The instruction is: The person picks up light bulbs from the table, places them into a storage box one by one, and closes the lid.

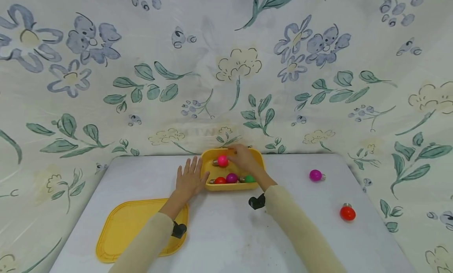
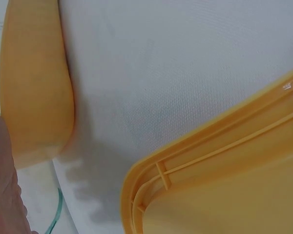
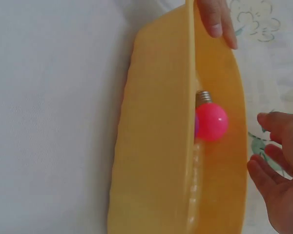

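Fingers: I see the left hand [image 1: 188, 181] spread straight, the right hand [image 1: 244, 159] loosely curved, gripping nothing.
Yellow tray [image 1: 129, 222]: near, left.
Yellow box [image 1: 231, 187]: beside the left hand.
Pink bulb [image 1: 222, 160]: inside the box.

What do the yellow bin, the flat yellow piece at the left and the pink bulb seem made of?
Yellow bin: probably moulded plastic, satin; smooth, evenly coloured walls and a thin rim.
Flat yellow piece: likely similar plastic, with thin moulded ribs along its edge.
Pink bulb: glossy, small highlight; coated glass or plastic, unclear. Its base looks metal: silvery, ridged.
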Available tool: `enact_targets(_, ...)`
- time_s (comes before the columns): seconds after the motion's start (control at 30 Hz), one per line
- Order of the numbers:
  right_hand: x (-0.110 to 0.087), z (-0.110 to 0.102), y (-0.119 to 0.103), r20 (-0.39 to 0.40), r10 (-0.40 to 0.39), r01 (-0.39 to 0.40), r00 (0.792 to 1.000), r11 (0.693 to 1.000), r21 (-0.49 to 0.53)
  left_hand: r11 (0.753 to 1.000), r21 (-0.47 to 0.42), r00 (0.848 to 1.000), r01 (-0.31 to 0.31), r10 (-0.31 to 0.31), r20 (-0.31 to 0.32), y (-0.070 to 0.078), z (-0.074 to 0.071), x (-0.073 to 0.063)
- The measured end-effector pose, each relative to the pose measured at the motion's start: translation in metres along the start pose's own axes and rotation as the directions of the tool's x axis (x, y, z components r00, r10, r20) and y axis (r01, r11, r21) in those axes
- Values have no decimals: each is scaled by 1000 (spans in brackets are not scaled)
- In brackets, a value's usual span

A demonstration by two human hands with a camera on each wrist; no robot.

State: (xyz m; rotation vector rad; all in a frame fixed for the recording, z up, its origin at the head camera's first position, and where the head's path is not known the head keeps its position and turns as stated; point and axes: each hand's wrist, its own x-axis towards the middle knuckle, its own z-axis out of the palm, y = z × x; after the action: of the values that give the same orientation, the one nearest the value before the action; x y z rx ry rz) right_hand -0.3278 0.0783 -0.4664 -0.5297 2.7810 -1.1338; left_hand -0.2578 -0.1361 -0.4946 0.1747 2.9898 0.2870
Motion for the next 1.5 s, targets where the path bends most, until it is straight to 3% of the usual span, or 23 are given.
enact_targets(0.23,-8,-11,-4,10,2,-2,1000,998,57,1000,-1,1000,1,-1,2,0,0,0)
enact_targets(0.67,-35,-36,-11,-53,-182,187,982,976,110,1000,2,1000,2,-2,-2,-1,1,2)
enact_targets(1.07,-71,-68,-1,-111,-155,167,982,980,111,1000,-10,1000,-6,6,-20,-2,5,3)
enact_targets(1.3,-95,-90,20,-156,-157,169,975,983,72,1000,-18,1000,-9,9,-15,-2,4,2)
enact_targets(1.5,-121,-110,40,-197,-107,116,974,993,37,1000,-21,1000,-14,13,-21,-1,3,1)
